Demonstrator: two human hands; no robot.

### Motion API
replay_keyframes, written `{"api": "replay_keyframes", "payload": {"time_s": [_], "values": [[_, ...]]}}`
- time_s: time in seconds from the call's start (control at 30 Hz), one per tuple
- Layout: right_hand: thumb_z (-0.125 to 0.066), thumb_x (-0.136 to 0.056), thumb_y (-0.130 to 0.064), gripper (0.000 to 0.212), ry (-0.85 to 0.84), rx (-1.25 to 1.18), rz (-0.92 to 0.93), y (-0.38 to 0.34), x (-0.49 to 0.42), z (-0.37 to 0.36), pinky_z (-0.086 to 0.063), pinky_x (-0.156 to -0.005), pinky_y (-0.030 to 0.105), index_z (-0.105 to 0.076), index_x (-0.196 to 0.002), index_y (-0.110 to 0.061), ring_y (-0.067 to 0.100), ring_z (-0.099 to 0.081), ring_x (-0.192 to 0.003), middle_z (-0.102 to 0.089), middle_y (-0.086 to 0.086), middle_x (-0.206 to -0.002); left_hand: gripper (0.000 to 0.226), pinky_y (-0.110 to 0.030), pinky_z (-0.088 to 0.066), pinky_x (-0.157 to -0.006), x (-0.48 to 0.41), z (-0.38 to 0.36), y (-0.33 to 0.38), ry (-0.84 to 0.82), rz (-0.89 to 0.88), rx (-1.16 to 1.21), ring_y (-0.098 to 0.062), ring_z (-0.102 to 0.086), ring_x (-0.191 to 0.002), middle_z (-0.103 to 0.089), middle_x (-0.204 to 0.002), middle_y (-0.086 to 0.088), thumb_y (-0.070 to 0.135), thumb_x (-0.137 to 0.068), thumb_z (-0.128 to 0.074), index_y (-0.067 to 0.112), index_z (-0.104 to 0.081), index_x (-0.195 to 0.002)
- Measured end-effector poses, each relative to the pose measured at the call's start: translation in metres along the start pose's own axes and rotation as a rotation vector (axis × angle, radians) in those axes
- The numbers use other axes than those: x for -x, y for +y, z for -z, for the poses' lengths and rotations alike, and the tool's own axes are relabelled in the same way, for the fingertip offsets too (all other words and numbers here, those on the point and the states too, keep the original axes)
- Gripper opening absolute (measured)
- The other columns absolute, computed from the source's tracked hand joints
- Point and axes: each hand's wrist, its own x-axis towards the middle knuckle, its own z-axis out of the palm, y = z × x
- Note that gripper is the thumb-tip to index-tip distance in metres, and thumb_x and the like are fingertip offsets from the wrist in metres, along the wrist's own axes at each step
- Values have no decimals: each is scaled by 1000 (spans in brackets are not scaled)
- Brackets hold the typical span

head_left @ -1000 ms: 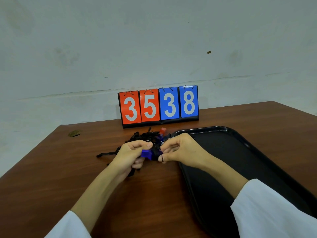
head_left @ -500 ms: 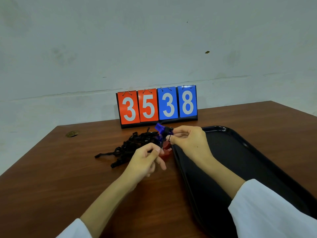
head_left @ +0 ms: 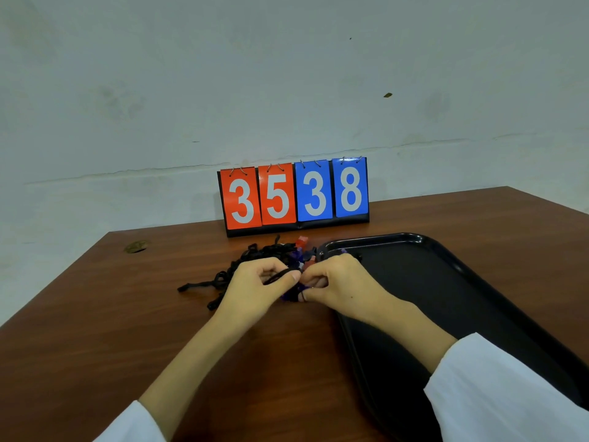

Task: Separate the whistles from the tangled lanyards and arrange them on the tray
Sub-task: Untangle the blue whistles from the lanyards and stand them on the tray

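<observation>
We see a white long-sleeved garment. The left sleeve (head_left: 134, 422) shows only a little of its cuff; the right sleeve (head_left: 510, 393) shows plain, smooth cloth. Past the cuffs, the forearms, left hand (head_left: 255, 288) and right hand (head_left: 344, 282) are bare.

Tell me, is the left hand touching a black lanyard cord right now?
Touching. The head view shows the left hand pinching a black lanyard cord between thumb and forefinger, with no gap visible.

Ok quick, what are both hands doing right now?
Left hand: closed, pinching a loop of black cord.
Right hand: closed, fingers curled, pinching the blue whistle.
</observation>
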Motion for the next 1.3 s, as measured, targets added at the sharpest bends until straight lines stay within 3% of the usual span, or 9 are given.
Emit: {"api": "replay_keyframes", "payload": {"time_s": [0.13,0.23,0.33,0.47,1.0,1.17,1.3], "values": [[-71,-79,-16,26,-92,-168,-30,-2,0,1,-52,-76,14,-70,-104,-12,5,-64,-80,-71,2,-95,12,-15,-49,-64,-4,8,-7,-23,85,-21,-7,-64,-68,-69,-71,1,21,-82,-69,14,-70,-72],[-74,-76,-13,23,-133,-316,-78,-4,0,2,-53,-75,14,-71,-99,-12,2,-65,-75,-70,-2,-88,10,-14,-47,-59,-7,11,-10,-72,162,76,-4,-62,-61,-68,-67,4,23,-83,-68,14,-69,-78],[-74,-75,-10,19,-92,-458,-103,-7,-1,5,-55,-79,21,-71,-93,-12,5,-68,-74,-73,1,-83,22,-19,-29,-39,-6,12,-14,-104,313,242,-11,-42,-39,-56,-52,1,26,-91,-57,11,-62,-75],[-72,-76,-8,20,16,-567,-165,-6,-3,8,-56,-76,21,-70,-96,-10,9,-70,-73,-72,3,-81,27,-18,-17,-37,-3,1,-12,-152,386,460,-8,-26,-35,-51,-56,-5,16,-98,-43,8,-59,-79],[-73,-77,-16,22,341,-315,-311,4,-3,8,-50,-70,13,-70,-99,-15,0,-60,-73,-64,-10,-80,27,-16,-26,-35,4,-13,-8,-102,226,276,-5,-31,-33,-49,-53,-3,22,-97,-45,5,-63,-86],[-71,-79,-21,21,326,-137,-271,8,-2,1,-46,-70,7,-70,-100,-18,-3,-58,-70,-69,-8,-86,21,-15,-34,-50,6,-18,-11,-72,149,0,1,-43,-42,-56,-60,5,18,-97,-45,21,-63,-88],[-70,-80,-25,24,304,-37,-271,9,-2,0,-52,-79,19,-69,-103,-17,4,-63,-82,-71,-2,-93,13,-18,-40,-62,8,-19,-8,-29,132,-112,1,-48,-58,-57,-73,17,18,-92,-55,27,-64,-95]]}}
